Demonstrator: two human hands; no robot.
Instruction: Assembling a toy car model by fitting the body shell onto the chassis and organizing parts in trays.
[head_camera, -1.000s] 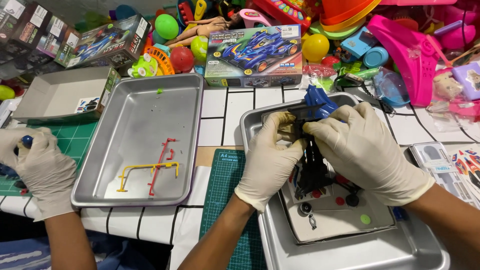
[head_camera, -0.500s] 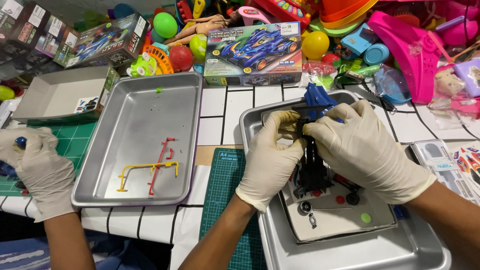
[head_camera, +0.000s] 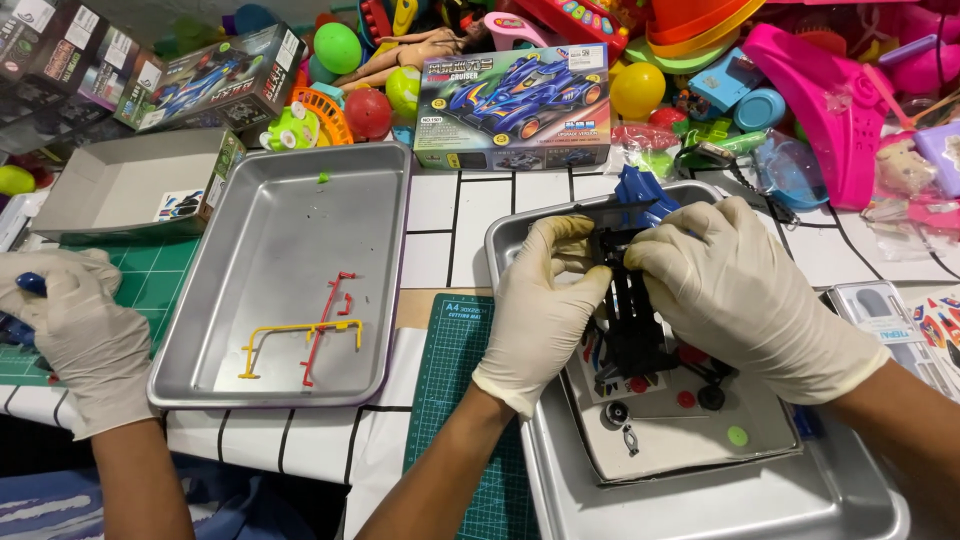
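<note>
Both my hands wear cream rubber gloves and grip a black toy car chassis (head_camera: 630, 320) over the right metal tray (head_camera: 700, 510). My left hand (head_camera: 540, 305) pinches the chassis' front left side. My right hand (head_camera: 745, 290) covers its right side from above. A blue car body part (head_camera: 640, 190) sticks up just behind my fingers. Under the chassis lies a white box lid (head_camera: 690, 435) with small wheels, red and green bits on it.
A second metal tray (head_camera: 200, 375) on the left holds yellow and red plastic sprues (head_camera: 305, 335). Another person's gloved hand (head_camera: 75, 335) rests at far left holding something blue. A green cutting mat (head_camera: 450, 380), toy car boxes (head_camera: 515, 105) and heaped colourful toys fill the back.
My hands have stayed on the chassis and shifted only slightly, fingers adjusting their grip. The other person's hand at far left has barely moved.
</note>
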